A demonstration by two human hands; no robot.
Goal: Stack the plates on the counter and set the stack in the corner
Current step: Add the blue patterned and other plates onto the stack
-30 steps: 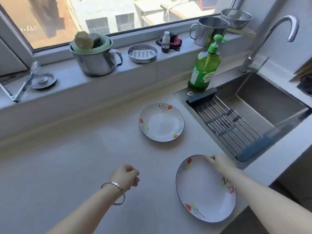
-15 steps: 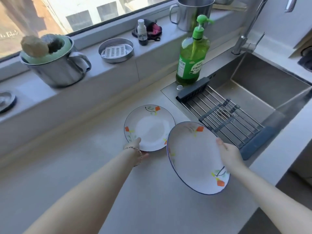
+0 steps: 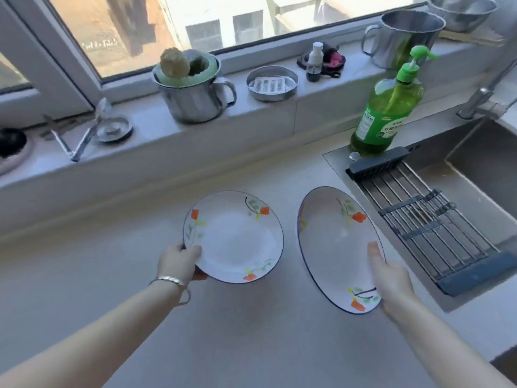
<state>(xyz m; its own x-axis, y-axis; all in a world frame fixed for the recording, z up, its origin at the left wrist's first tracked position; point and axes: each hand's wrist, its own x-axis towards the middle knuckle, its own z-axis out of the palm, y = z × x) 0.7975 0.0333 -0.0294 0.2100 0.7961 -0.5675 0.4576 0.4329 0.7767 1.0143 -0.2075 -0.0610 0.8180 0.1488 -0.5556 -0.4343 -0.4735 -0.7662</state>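
Note:
Two white plates with orange flowers and a thin blue rim are held above the pale counter [image 3: 112,275]. My left hand [image 3: 179,264], with a bracelet on the wrist, grips the near-left rim of the smaller plate [image 3: 237,239], thumb on top, and the plate is raised off the counter. My right hand [image 3: 391,278] holds the larger plate [image 3: 333,247] by its right rim, thumb on its face; this plate tilts toward the left. The two plates hang side by side, a small gap between them.
To the right lies the sink [image 3: 486,175] with a roll-up drying rack [image 3: 425,219] across it. A green soap bottle [image 3: 389,107] stands at its back corner. The windowsill carries a steel mug [image 3: 193,91], a steel dish [image 3: 271,84], a small bottle [image 3: 314,63] and a big steel pot [image 3: 405,37].
My left hand reached the smaller plate, took its rim and lifted it. My right hand raised the larger plate from the counter's front edge and brought it up beside the smaller one.

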